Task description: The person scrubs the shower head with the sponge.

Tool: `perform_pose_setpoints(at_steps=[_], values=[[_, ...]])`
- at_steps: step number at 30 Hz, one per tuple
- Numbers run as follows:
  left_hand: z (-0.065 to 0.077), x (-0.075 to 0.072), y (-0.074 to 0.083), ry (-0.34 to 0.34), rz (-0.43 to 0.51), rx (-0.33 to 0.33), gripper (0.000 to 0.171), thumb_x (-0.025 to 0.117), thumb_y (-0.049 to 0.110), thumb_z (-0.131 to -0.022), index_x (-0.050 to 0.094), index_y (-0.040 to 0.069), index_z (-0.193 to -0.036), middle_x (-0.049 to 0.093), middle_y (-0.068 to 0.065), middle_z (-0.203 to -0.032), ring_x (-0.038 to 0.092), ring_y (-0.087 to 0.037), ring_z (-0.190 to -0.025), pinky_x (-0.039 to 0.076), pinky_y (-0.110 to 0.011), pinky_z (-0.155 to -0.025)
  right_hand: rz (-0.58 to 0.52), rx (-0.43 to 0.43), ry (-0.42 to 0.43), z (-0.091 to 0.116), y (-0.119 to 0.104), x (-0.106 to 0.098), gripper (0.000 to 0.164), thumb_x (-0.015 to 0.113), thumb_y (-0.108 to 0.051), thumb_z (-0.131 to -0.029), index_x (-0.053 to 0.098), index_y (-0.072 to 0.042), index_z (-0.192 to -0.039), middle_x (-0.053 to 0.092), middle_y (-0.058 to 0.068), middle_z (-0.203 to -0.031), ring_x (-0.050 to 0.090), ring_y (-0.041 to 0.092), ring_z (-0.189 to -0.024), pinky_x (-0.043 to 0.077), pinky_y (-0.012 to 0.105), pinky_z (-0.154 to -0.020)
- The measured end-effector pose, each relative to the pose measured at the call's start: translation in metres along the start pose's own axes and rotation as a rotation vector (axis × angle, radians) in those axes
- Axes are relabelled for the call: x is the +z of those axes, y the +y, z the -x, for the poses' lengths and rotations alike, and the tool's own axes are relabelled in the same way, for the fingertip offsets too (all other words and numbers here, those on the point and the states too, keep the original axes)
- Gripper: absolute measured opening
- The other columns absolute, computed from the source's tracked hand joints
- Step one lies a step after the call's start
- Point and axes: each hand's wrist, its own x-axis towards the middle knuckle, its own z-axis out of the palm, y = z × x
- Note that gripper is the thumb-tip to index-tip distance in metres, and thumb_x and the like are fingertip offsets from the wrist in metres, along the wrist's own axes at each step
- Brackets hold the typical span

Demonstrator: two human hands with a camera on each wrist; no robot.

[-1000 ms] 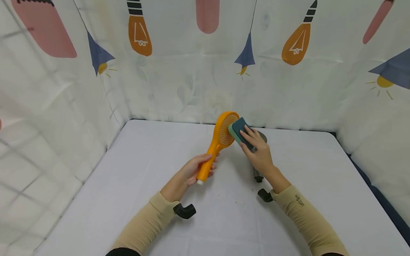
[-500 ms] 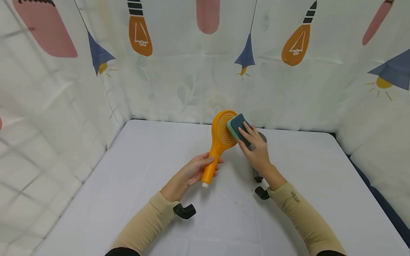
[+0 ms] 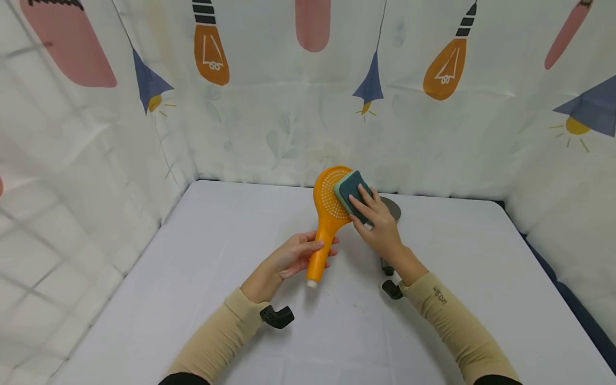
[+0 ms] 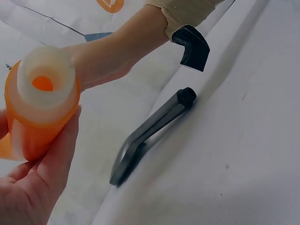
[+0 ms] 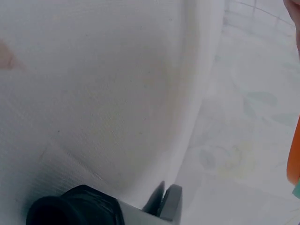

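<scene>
My left hand [image 3: 295,255] grips the handle of an orange shower head [image 3: 323,235], held up off the table with its dotted spray face turned toward me. In the left wrist view the white hollow end of its handle [image 4: 46,77] faces the camera. A two-tone green sponge [image 3: 355,197] is held in my right hand [image 3: 380,224], fingers spread over its dark side and thumb below. The sponge's pale side lies against the right part of the spray face. Only slivers of the shower head [image 5: 294,157] and sponge [image 5: 297,190] enter the right wrist view.
Behind my right hand a dark grey shower head [image 3: 392,208] lies on the white-covered table [image 3: 240,224]; the left wrist view shows its handle [image 4: 159,121]. A patterned cloth wall [image 3: 289,128] stands along the table's back and sides.
The orange shower head has turned to face me more, its handle end shifting right. My right hand and the sponge have moved slightly left across the spray face.
</scene>
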Motion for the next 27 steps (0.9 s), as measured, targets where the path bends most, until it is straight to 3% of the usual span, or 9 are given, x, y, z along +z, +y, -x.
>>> perform_pose_setpoints(at_steps=[7, 9, 16, 19, 23, 27], values=[[0.002, -0.004, 0.0, 0.048, 0.023, -0.003, 0.058, 0.041, 0.005, -0.106, 0.023, 0.005, -0.161, 0.059, -0.01, -0.131, 0.067, -0.022, -0.108, 0.057, -0.043, -0.091, 0.004, -0.153, -0.104, 0.001, 0.001, 0.001, 0.057, 0.085, 0.007, -0.075, 0.069, -0.001, -0.13, 0.054, 0.025, -0.145, 0.044, 0.059, -0.132, 0.04, 0.072, -0.101], [0.002, -0.005, 0.0, 0.051, 0.014, -0.009, 0.059, 0.042, 0.006, -0.106, 0.021, 0.007, -0.161, 0.059, -0.01, -0.132, 0.067, -0.022, -0.108, 0.056, -0.045, -0.093, 0.018, -0.146, -0.095, 0.0, 0.004, 0.0, 0.056, 0.084, 0.007, -0.076, 0.07, -0.001, -0.129, 0.054, 0.026, -0.144, 0.044, 0.059, -0.132, 0.039, 0.072, -0.101], [0.004, -0.003, -0.001, 0.018, -0.008, -0.02, 0.061, 0.042, 0.004, -0.105, 0.019, 0.007, -0.162, 0.051, -0.025, -0.143, 0.068, -0.023, -0.107, 0.057, -0.042, -0.088, 0.052, 0.021, 0.068, -0.009, 0.011, -0.003, 0.048, 0.08, 0.011, -0.08, 0.069, 0.004, -0.126, 0.053, 0.028, -0.143, 0.042, 0.056, -0.135, 0.038, 0.07, -0.105], [0.003, -0.003, -0.001, 0.011, 0.0, -0.021, 0.061, 0.041, 0.004, -0.106, 0.019, 0.007, -0.162, 0.05, -0.025, -0.144, 0.067, -0.023, -0.106, 0.058, -0.04, -0.086, 0.037, -0.022, 0.017, -0.01, 0.005, -0.001, 0.048, 0.081, 0.007, -0.081, 0.069, 0.002, -0.128, 0.053, 0.027, -0.144, 0.042, 0.056, -0.136, 0.038, 0.07, -0.104], [0.002, -0.003, -0.002, 0.015, 0.007, -0.019, 0.061, 0.04, 0.005, -0.106, 0.018, 0.009, -0.163, 0.056, -0.016, -0.137, 0.066, -0.022, -0.105, 0.057, -0.04, -0.089, 0.019, -0.11, -0.083, -0.01, -0.004, 0.002, 0.051, 0.084, 0.003, -0.08, 0.069, -0.001, -0.129, 0.053, 0.025, -0.145, 0.04, 0.057, -0.136, 0.038, 0.072, -0.102], [0.003, -0.005, -0.003, 0.023, 0.0, -0.016, 0.06, 0.039, 0.005, -0.106, 0.019, 0.009, -0.163, 0.058, -0.011, -0.131, 0.064, -0.019, -0.103, 0.057, -0.038, -0.089, 0.023, -0.104, -0.071, -0.011, -0.001, 0.002, 0.052, 0.084, 0.007, -0.078, 0.071, -0.001, -0.127, 0.055, 0.024, -0.144, 0.042, 0.057, -0.135, 0.039, 0.071, -0.102]])
